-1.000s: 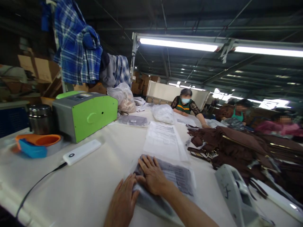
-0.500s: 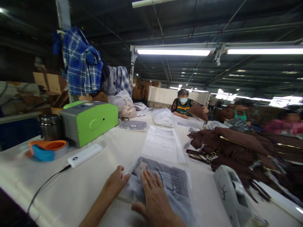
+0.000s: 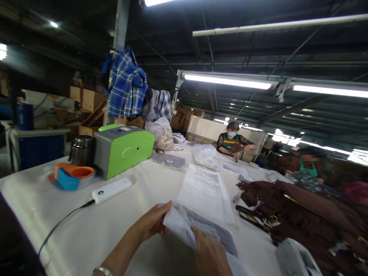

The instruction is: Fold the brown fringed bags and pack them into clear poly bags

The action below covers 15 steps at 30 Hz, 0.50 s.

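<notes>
A clear plastic bag with a folded grey garment is lifted a little off the white table, tilted toward me. My left hand grips its left edge with thumb on top. My right hand holds its near right side from below the frame. A stack of printed plastic bags lies flat just beyond it.
A white power bank with a black cable, an orange and blue tape holder, a steel flask and a green machine stand at left. Brown garments pile at right. Other people work at the far end.
Both hands were pressing the bagged garment flat on the table; now they grip it and have raised it off the surface. The view has shifted upward and left.
</notes>
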Each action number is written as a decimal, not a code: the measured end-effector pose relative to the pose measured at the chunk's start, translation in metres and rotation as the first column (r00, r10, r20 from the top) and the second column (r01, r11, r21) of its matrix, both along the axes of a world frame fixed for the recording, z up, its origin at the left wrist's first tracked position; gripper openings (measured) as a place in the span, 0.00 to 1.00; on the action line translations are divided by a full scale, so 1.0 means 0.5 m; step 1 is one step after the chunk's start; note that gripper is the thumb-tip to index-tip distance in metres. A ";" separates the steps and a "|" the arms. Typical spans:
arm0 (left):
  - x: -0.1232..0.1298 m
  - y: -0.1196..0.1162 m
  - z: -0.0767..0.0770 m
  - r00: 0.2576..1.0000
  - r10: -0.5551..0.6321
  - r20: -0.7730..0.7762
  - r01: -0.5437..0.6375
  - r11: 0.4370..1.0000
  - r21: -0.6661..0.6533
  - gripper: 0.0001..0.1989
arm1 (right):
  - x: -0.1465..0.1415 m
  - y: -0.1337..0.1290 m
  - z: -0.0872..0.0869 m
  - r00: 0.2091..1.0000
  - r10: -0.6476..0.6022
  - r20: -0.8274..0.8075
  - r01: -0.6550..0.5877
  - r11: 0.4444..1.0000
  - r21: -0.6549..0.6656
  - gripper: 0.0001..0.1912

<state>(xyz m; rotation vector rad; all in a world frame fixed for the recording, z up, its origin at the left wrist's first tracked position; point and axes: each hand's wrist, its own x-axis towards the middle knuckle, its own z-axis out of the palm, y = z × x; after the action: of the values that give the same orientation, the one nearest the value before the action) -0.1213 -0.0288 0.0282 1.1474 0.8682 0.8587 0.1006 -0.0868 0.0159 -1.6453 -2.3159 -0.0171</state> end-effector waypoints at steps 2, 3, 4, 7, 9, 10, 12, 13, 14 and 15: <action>-0.022 0.015 -0.012 0.997 0.056 0.060 -0.055 0.998 -0.022 0.29 | 0.002 0.027 0.090 0.988 -0.102 -0.113 0.087 0.988 -0.130 0.20; -0.034 0.024 -0.021 0.992 0.093 0.079 -0.090 0.995 -0.037 0.29 | 0.002 0.046 0.138 0.973 -0.147 -0.177 0.117 0.978 -0.170 0.12; -0.046 0.035 -0.032 0.987 0.131 0.093 -0.127 0.991 -0.051 0.29 | 0.003 0.069 0.184 0.941 -0.196 -0.275 0.141 0.968 -0.208 0.07; -0.068 0.073 -0.064 0.968 0.216 0.125 -0.209 0.976 -0.068 0.31 | 0.004 0.151 0.298 0.828 -0.299 -0.473 0.133 0.926 -0.352 0.11; -0.067 0.099 -0.075 0.957 0.242 0.160 -0.238 0.970 -0.049 0.33 | -0.001 0.207 0.345 0.758 -0.329 -0.564 0.069 0.899 -0.432 0.10; -0.061 0.111 -0.076 0.953 0.221 0.206 -0.220 0.975 -0.029 0.34 | -0.007 0.234 0.358 0.693 -0.353 -0.629 0.011 0.877 -0.480 0.10; -0.044 0.128 -0.066 0.932 0.102 0.349 -0.114 0.993 0.015 0.35 | -0.026 0.287 0.365 0.534 -0.430 -0.728 -0.143 0.802 -0.580 0.11; -0.033 0.134 -0.056 0.901 0.028 0.434 -0.048 0.998 0.034 0.34 | -0.037 0.312 0.360 0.461 -0.481 -0.745 -0.226 0.749 -0.623 0.11; -0.023 0.138 -0.045 0.856 -0.040 0.516 0.018 0.999 0.047 0.33 | -0.049 0.337 0.350 0.411 -0.531 -0.741 -0.297 0.690 -0.660 0.10; -0.015 0.142 -0.035 0.807 -0.084 0.584 0.069 0.996 0.047 0.32 | -0.059 0.361 0.337 0.393 -0.571 -0.720 -0.344 0.635 -0.691 0.09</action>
<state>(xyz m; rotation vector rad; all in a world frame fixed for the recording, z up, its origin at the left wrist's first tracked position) -0.1287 0.0423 0.0109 0.8477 0.2935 1.0788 0.0712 0.0935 0.1843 -1.4359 -1.2097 1.6780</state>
